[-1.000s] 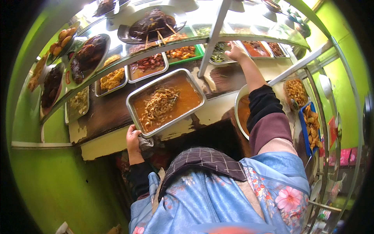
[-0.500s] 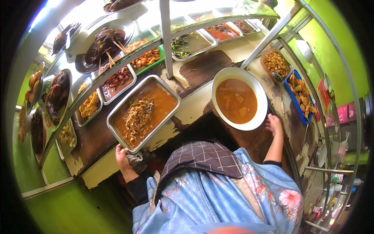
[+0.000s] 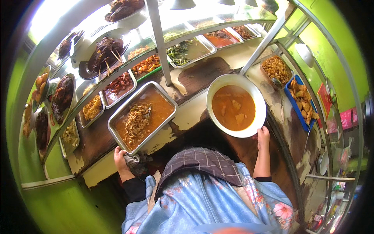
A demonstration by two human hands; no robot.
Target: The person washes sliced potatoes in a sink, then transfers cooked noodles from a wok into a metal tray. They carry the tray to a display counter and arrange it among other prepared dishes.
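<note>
My left hand (image 3: 122, 159) is closed on a crumpled grey cloth (image 3: 136, 163), right at the near corner of a metal tray (image 3: 163, 126). In that tray lies a heap of brown shredded food (image 3: 136, 126) in orange-brown sauce. My right hand (image 3: 263, 136) has its fingers closed on the near right rim of a large white bowl (image 3: 260, 102). Orange-brown soup with pale chunks (image 3: 234, 111) fills much of the bowl. The bowl stands at the counter's front edge, to the right of the tray; how the fingertips sit under its rim is hidden.
A glass display frame with a metal post (image 3: 157, 43) rises behind the tray. Beyond it are several food trays, one with greens (image 3: 181, 54). A blue tray of fried pieces (image 3: 302, 99) and a container of brown food (image 3: 276, 67) are at right. The wooden counter (image 3: 83, 138) is worn.
My right hand has come in from beside the bowl and taken hold of its rim. My left hand stays with the cloth at the tray corner. The view has shifted slightly.
</note>
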